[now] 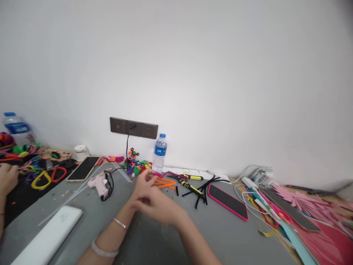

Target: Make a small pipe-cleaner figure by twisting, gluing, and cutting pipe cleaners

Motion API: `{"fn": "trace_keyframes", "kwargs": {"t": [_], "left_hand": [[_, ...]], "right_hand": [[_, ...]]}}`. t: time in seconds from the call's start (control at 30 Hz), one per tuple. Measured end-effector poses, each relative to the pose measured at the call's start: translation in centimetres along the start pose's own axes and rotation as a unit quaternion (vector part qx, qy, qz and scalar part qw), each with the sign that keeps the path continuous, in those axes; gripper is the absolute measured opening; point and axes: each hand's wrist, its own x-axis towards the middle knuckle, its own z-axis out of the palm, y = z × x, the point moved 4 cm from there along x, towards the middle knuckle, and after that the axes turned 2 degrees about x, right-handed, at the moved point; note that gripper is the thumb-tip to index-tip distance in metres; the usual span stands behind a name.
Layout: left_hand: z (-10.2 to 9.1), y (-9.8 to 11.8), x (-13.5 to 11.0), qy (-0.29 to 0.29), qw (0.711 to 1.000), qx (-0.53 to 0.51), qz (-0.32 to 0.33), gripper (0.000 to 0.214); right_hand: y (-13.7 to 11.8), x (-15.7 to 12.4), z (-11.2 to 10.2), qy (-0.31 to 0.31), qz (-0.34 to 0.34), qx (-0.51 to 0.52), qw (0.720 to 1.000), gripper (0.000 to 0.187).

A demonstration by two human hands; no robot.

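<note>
Head-worn view, facing wall (198,81), close above tabletop (234,239)

A plain white wall (220,92) rises behind the grey tabletop (228,239) and fills the largest part of the view, lit softly, brighter in the middle and dimmer toward the corners, while a dark socket panel (141,129) of three sections is fixed low on it.

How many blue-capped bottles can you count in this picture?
2: the middle bottle stands below and right of the wall sockets; the left bottle is near the picture's left edge. Others may be hidden.
</note>
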Motion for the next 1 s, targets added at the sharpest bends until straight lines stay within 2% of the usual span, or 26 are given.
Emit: {"fn": "trace_keyframes", "kwargs": {"t": [0.07, 0.1, 0.2, 0.3, 0.37, 0.5, 0.57, 0.67, 0.77, 0.9, 1.0], "left_hand": [[0.1, 0.2, 0.0, -0.007, 1.0, -0.003, 0.001, 0.02], [0.1, 0.3, 0.0, -0.01, 1.0, -0.002, 0.002, 0.019], [0.2, 0.6, -0.1, -0.009, 1.0, 0.014, 0.009, 0.019], [0.5, 0.8, -0.4, -0.021, 0.999, 0.026, 0.011, 0.018], [0.7, 0.8, -0.6, -0.035, 0.999, 0.031, 0.009, 0.018], [0.8, 0.8, -0.6, -0.039, 0.998, 0.045, 0.009, 0.018], [0.6, 0.7, -0.5, -0.036, 0.998, 0.043, 0.008, 0.018], [0.6, 0.5, -0.6, -0.037, 0.999, 0.027, 0.0, 0.019], [0.8, 0.6, -0.8, -0.043, 0.999, 0.018, -0.01, 0.02], [1.4, 0.9, -1.1, -0.077, 0.997, 0.021, -0.016, 0.021], [1.5, 1.1, -1.3, -0.086, 0.996, 0.02, -0.019, 0.022]], "right_hand": [[2.5, -1.7, -2.5, 0.009, 0.061, 0.016, 0.998, 0.021], [4.0, -2.4, -3.6, 0.04, 0.09, 0.006, 0.995, 0.02], [7.9, -4.0, -5.1, 0.093, 0.148, -0.008, 0.985, 0.014], [10.4, -4.6, -4.4, 0.072, 0.161, 0.047, 0.983, 0.009], [11.1, -4.7, -3.8, 0.046, 0.172, 0.043, 0.983, 0.006], [11.2, -4.9, -3.0, 0.028, 0.173, -0.011, 0.984, 0.007], [10.9, -4.9, -3.1, 0.041, 0.156, -0.013, 0.987, 0.009], [10.9, -5.1, -4.0, 0.106, 0.137, 0.004, 0.985, 0.008], [11.9, -5.4, -5.4, 0.191, 0.154, 0.064, 0.967, 0.003], [13.7, -5.8, -6.6, 0.295, 0.178, 0.168, 0.923, 0.021], [14.4, -6.0, -7.0, 0.352, 0.171, 0.186, 0.901, 0.03]]}}
